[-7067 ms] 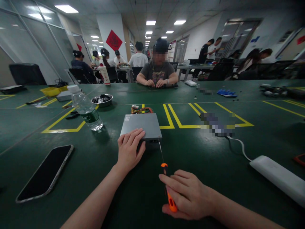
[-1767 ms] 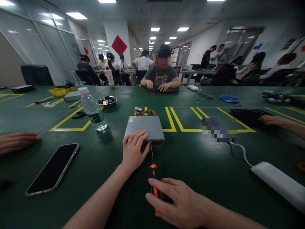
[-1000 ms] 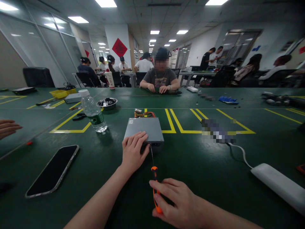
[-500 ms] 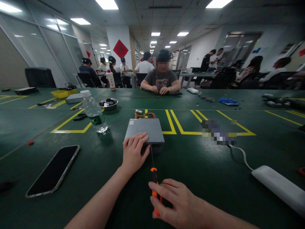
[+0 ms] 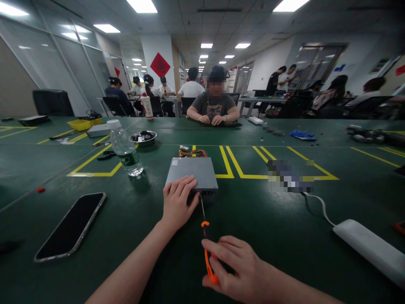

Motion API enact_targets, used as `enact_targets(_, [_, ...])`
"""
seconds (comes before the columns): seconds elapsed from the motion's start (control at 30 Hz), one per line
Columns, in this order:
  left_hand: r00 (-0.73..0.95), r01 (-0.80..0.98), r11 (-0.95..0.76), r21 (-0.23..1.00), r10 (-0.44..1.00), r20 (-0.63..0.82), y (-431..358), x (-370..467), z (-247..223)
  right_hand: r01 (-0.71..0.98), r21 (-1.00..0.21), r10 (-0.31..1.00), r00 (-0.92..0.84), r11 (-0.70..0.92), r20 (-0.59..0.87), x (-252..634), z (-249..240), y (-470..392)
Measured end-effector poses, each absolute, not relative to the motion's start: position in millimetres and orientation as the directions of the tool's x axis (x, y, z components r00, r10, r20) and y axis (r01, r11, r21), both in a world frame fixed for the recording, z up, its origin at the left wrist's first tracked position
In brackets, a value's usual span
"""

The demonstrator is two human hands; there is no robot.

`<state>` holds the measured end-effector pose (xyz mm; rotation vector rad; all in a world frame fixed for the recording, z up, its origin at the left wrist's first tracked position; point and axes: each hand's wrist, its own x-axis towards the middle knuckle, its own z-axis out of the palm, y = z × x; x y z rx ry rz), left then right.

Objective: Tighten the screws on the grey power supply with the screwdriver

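A grey metal computer power supply [image 5: 196,171] lies on the green table in front of me, a bundle of coloured wires [image 5: 193,153] coming from its far side. My left hand [image 5: 179,200] holds its near left corner, fingers over the top and thumb against the near face. Between the fingers and thumb of my right hand [image 5: 236,266] is an orange and black screwdriver [image 5: 206,242]. Its thin shaft points away from me, and the tip meets the near face beside my left thumb. What the tip sits on is too small to tell.
Left of the power supply stand a water bottle [image 5: 125,150] and a metal bowl [image 5: 144,138] of small dark parts. A phone [image 5: 71,228] lies nearer on the left. At right, a white power strip [image 5: 368,249] trails a cable. Across the table sits a person [image 5: 215,103].
The screwdriver's handle has shifted slightly to the right and turned within my right hand, whose fingers have moved a little. My left hand and the power supply stay put.
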<state>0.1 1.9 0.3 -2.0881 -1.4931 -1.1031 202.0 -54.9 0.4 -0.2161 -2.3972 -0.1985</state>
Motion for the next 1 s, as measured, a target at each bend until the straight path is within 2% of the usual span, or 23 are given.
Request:
enact_targets(0.1, [0.146, 0.91, -0.385, 0.152, 0.642, 0.753, 2.0, -0.3, 0.2, 0.201, 0.061, 0.109, -0.733, 0.978, 0.671, 202.7, -0.3, -54.8])
enact_targets(0.33, [0.137, 0.912, -0.376, 0.161, 0.652, 0.746, 2.7, -0.5, -2.4, 0.206, 0.062, 0.14, -0.829, 0.977, 0.542, 199.8, 13.0, -57.9])
enact_targets(0.6, [0.139, 0.912, -0.376, 0.164, 0.66, 0.738, 1.6, -0.7, -1.1, 0.199, 0.036, 0.125, -0.736, 0.979, 0.665, 200.9, 3.1, -55.0])
enact_targets(0.73, [0.138, 0.914, -0.373, 0.158, 0.654, 0.744, 1.3, 0.0, -1.0, 0.211, 0.026, 0.147, -0.758, 0.977, 0.635, 201.0, 7.4, -54.8])
enact_targets(0.83, [0.137, 0.912, -0.376, 0.163, 0.654, 0.744, 1.7, 0.2, -1.2, 0.252, 0.056, 0.17, -0.784, 0.966, 0.596, 201.7, 10.2, -55.7])
enact_targets(1.0, [0.142, 0.908, -0.386, 0.166, 0.654, 0.743, 1.8, -0.5, -1.2, 0.297, 0.205, 0.122, -0.795, 0.933, 0.595, 203.9, 14.3, -60.7])
